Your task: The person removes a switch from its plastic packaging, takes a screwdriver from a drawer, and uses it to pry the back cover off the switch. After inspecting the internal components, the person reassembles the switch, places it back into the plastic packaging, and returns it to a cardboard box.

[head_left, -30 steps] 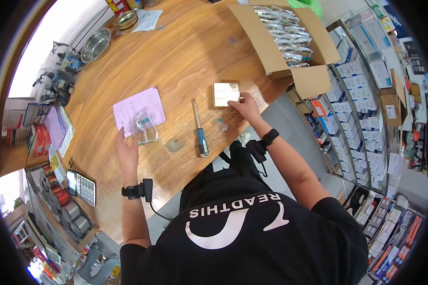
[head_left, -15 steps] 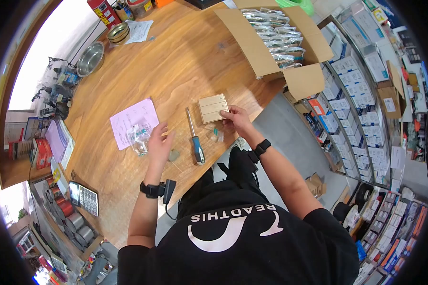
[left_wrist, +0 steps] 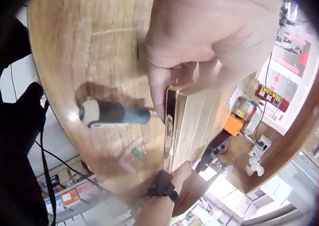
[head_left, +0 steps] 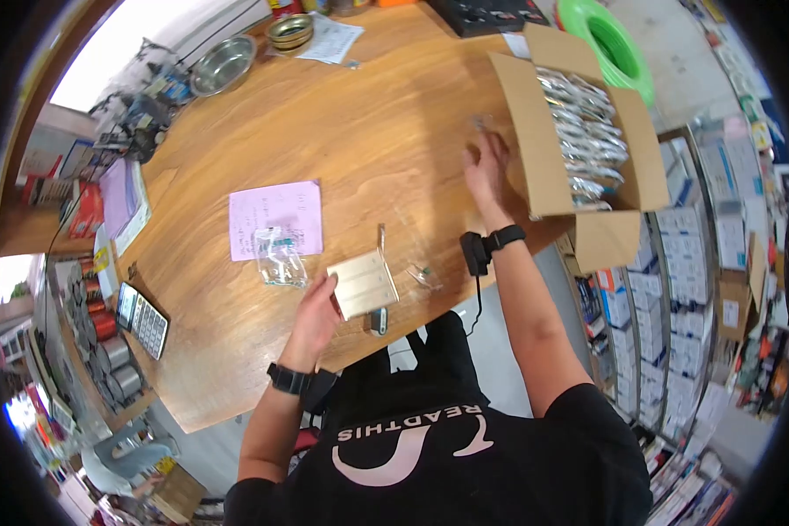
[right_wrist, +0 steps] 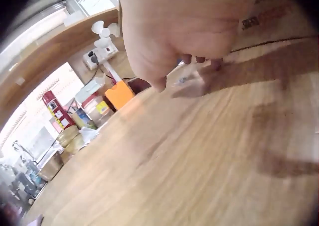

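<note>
Your left hand has its grip closed on one gold switch plate, fingers curled over its edge, holding it just above the tabletop near the six o'clock edge. One screwdriver lies partly under the plate. Your right hand is up toward two o'clock, beside one open cardboard box; its fingers hang loosely curled around nothing. One pink paper and one clear bag lie at nine o'clock of the plate.
</note>
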Motion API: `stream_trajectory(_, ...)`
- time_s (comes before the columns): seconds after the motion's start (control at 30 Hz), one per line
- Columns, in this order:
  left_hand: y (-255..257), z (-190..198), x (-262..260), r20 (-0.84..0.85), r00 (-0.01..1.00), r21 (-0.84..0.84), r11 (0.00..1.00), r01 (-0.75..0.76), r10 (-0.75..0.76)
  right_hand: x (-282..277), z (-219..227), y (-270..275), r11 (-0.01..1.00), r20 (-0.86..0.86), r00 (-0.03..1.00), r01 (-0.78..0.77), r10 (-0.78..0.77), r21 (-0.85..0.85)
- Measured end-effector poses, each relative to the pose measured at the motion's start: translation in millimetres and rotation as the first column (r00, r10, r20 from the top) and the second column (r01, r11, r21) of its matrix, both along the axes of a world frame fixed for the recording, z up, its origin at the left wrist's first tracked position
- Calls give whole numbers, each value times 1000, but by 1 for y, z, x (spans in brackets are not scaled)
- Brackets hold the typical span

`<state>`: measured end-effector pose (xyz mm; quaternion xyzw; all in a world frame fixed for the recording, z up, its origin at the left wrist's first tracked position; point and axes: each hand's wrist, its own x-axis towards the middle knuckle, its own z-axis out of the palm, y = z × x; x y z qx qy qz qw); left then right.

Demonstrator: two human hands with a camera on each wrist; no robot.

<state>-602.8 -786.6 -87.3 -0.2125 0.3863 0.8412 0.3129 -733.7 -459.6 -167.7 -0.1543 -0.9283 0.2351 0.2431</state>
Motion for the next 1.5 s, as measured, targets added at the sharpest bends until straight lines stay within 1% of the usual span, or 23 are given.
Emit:
stream_trajectory(0.1, -16, -1, 24, 53, 995, -29, 996, -80, 81, -29, -11, 15, 992, -57, 998, -4, 11, 125)
stream_trajectory(0.27, -28, 4, 44, 55, 991, -87, 989, -119, 124, -29, -2, 18, 930, 346, 921, -272, 177, 247)
stream_trajectory(0.33, -23, 1, 42, 45, 991, -67, 990, -126, 129, -21, -4, 16, 907, 190, 951, -292, 242, 303)
stream_trajectory(0.37, -20, 0, 40, 39, 992, -49, 991, -122, 124, -13, -7, 13, 916, 135, 954, -210, 269, -342)
stream_trajectory(0.4, -17, -1, 38, 53, 992, -45, 993, -112, 114, -2, -7, 9, 532, 79, 966, -67, 247, -844)
stream_trajectory(0.43, -13, -2, 32, 41, 994, -45, 994, -95, 97, 11, 1, 5, 539, 90, 968, -53, 236, -841)
stream_trajectory(0.5, -4, -4, 21, 32, 998, -46, 997, -61, 63, 36, 17, -4, -179, 42, 957, 97, 288, -979)
stream_trajectory(0.6, 10, -6, 6, 10, 998, -88, 994, -57, 58, 54, 23, -16, -11, 82, 935, 92, 344, -996)
stream_trajectory(0.63, 17, -7, -1, 2, 997, -59, 996, -73, 73, 55, 31, -21, 215, 236, 925, 176, 297, -961)
stream_trajectory(0.67, 23, -9, -5, 8, 996, -72, 993, -90, 91, 59, 39, -24, 206, 238, 918, 178, 317, -962)
stream_trajectory(0.73, 30, -13, -14, -50, 998, -34, 999, -33, 32, 69, 58, -34, 627, 175, 939, -52, 295, -777)
stream_trajectory(0.77, 35, -13, -17, -52, 997, -44, 998, -53, 51, 77, 71, -44, 618, 171, 934, -65, 315, -783)
stream_trajectory(0.83, 46, -8, -19, -89, 996, 10, 1000, 16, -15, 104, 101, -60, 160, 192, 820, 123, 539, -979)
stream_trajectory(1.0, 38, -1, -16, -73, 997, -64, 997, 34, -39, 128, 83, -68, -15, 104, 768, 146, 632, -989)
stream_trajectory(1.03, 31, -9, -14, -434, 897, -484, 862, -150, -88, 130, 83, -72, 9, 120, 788, 143, 604, -990)
stream_trajectory(1.07, 24, -15, -13, -668, 684, -701, 557, -446, -292, 132, 82, -75, 33, 135, 809, 142, 572, -989)
stream_trajectory(1.1, 16, -9, -16, -670, 682, -699, 559, -446, -294, 134, 80, -77, 34, 134, 811, 140, 569, -990)
stream_trajectory(1.17, -1, 7, -28, -570, 545, -590, -156, -792, -615, 137, 74, -80, 101, 155, 838, 120, 523, -988)
stream_trajectory(1.2, -8, 1, -33, -574, 539, -590, -146, -794, -617, 138, 73, -82, 105, 157, 843, 120, 514, -987)
stream_trajectory(1.27, -27, -21, -41, -424, 710, -609, -403, -683, -563, 138, 74, -86, 143, 123, 880, 63, 459, -988)
stream_trajectory(1.3, -42, -36, -42, -427, 706, -610, -397, -686, -565, 140, 77, -88, 147, 124, 882, 63, 454, -987)
stream_trajectory(1.37, -68, -59, -43, -568, 722, -784, -5, -620, -394, 141, 89, -92, 160, 108, 905, 45, 411, -986)
stream_trajectory(1.5, -77, -16, -38, -597, 790, -782, 325, -533, -141, 142, 113, -105, 169, 62, 916, -6, 397, -986)
